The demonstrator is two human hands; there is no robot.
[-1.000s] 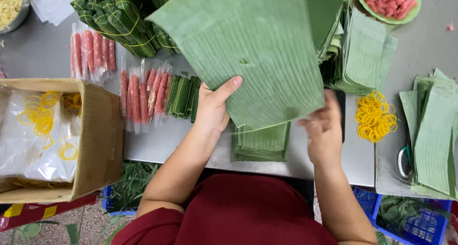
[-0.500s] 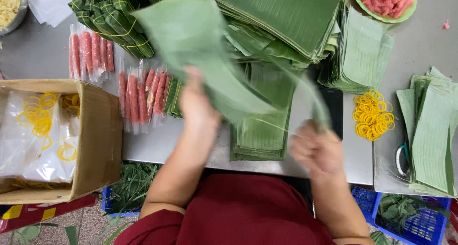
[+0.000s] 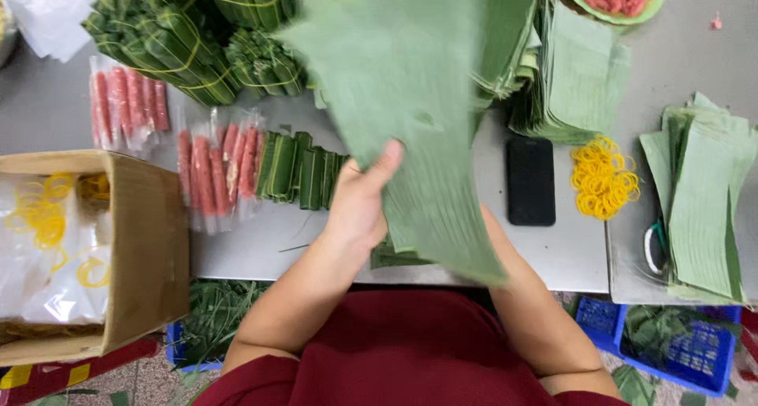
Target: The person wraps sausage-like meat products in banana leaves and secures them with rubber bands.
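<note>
Since a moment ago the big banana leaf [image 3: 410,114] has swung up over the table [image 3: 553,256], the left hand [image 3: 359,204] pinching its edge, the right hand's grip hidden beneath, so I cannot tell.

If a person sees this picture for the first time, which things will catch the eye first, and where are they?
First comes the big green leaf held up in the middle by the left hand, blurred and hiding the right hand. Next, the yellow rubber bands on the grey table at the right, beside a black phone. At the left lie red sausages in clear packs and a cardboard box.
</note>
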